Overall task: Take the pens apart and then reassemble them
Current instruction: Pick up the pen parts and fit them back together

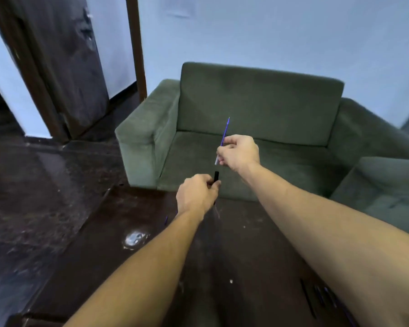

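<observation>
My right hand point(240, 152) pinches a thin blue ink refill point(225, 132), which sticks up and away from the fingers with its pale lower end pointing down. Just below it, my left hand point(196, 194) grips a dark pen barrel point(216, 177); the barrel's open end points up toward the refill, a short gap apart. Both hands are held above the far edge of a dark brown table point(151, 244). Several other dark pens point(321, 296) lie on the table at the lower right, partly hidden by my right forearm.
A green sofa point(257, 109) stands right behind the table, with another green cushion point(387, 185) at the right. A dark glossy floor point(33, 185) and a dark wooden door point(69, 67) lie to the left. A small blue piece point(165, 219) lies beside my left wrist.
</observation>
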